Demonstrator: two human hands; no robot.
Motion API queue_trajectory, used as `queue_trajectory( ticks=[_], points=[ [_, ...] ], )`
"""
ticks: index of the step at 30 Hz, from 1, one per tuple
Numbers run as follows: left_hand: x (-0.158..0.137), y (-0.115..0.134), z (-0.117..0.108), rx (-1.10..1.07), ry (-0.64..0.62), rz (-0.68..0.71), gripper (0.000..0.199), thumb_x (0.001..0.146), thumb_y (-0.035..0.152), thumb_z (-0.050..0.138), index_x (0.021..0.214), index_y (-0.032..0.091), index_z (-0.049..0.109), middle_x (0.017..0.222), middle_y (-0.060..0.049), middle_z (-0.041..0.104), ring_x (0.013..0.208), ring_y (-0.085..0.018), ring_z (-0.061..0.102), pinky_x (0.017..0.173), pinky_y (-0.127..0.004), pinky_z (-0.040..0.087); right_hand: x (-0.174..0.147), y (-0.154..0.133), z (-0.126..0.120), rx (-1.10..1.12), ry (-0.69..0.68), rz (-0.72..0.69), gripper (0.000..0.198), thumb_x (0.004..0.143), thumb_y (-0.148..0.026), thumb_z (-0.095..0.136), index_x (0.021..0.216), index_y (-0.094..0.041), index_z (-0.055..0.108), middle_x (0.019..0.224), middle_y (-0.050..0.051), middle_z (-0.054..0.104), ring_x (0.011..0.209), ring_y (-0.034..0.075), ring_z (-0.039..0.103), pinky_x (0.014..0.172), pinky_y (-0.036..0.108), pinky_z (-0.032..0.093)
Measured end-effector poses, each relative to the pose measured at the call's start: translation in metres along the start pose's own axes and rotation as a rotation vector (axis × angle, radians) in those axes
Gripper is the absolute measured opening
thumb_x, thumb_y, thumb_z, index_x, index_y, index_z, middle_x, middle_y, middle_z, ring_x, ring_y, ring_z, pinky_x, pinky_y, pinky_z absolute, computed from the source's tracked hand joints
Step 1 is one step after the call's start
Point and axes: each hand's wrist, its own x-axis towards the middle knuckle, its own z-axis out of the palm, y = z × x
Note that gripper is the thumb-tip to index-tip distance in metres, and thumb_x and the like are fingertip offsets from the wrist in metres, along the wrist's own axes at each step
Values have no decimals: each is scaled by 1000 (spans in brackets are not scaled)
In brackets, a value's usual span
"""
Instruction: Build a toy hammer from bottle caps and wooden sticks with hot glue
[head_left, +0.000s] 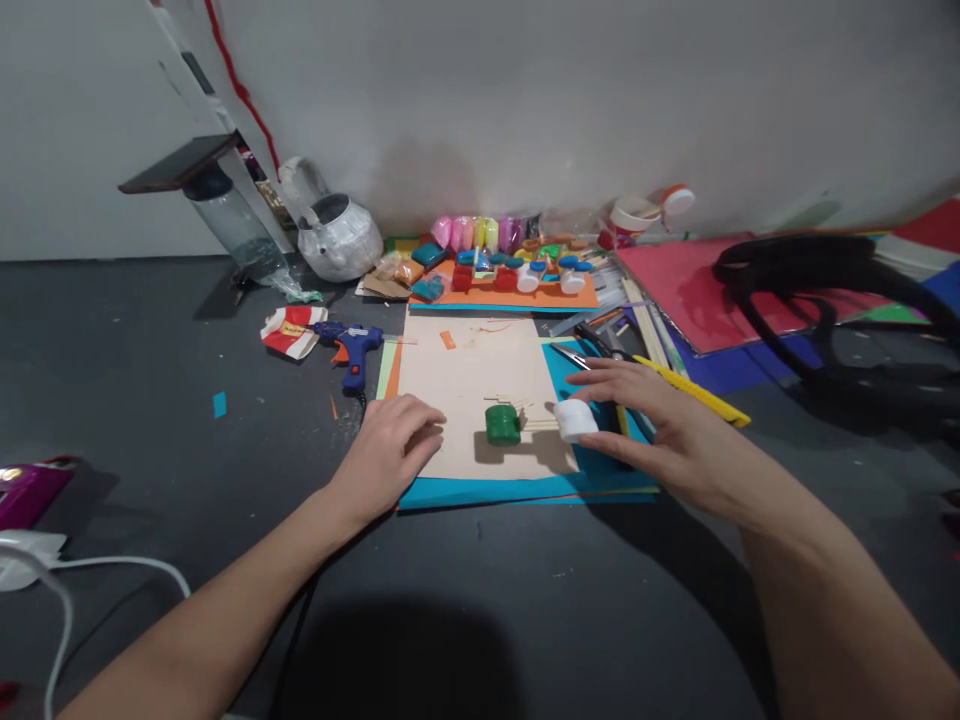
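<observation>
A small piece made of green bottle caps [502, 425] and white bottle caps [575, 421], joined by thin wooden sticks [540, 425], is over the cream paper [472, 370]. My right hand [645, 415] has its thumb and fingers around the white caps at the right end. My left hand [397, 440] rests at the paper's left edge, fingers loosely bent and nothing seen in them. Short bits of stick [510, 402] lie just behind the green caps. Scissors [592, 350] are partly hidden behind my right hand.
A blue glue gun [356, 352] lies left of the papers. Behind are an orange sheet [517, 292] with cap figures, clay packets [480, 233] and a silver pot [340, 238]. At right are a yellow cutter [705, 392], red sheets [675, 285] and a black curved object [810, 320].
</observation>
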Motion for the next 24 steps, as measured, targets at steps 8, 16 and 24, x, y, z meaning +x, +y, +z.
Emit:
queue_trajectory(
  ticks=[8,16,24],
  points=[
    [-1,18,1,-624,-129,-179,36,90,27,58,125,21,57,107,-6,65,89,-16,61,80,-30,49,6,-20,4,208,26,25,31,87,-46,65,114,-29,62,127,4,64,126,28,54,105,50,45],
    [-2,11,-12,-590,54,-184,23,94,27,50,73,19,55,70,2,52,63,-11,48,61,-24,40,6,-18,6,261,59,138,34,85,-47,67,114,-30,64,128,4,63,126,30,54,108,51,41],
    [14,-14,-28,-985,745,-214,30,86,28,65,63,18,48,63,4,42,61,-10,46,62,-22,41,3,-6,-5,295,193,265,32,82,-48,70,110,-34,67,126,2,64,124,32,55,108,56,40]
  ],
)
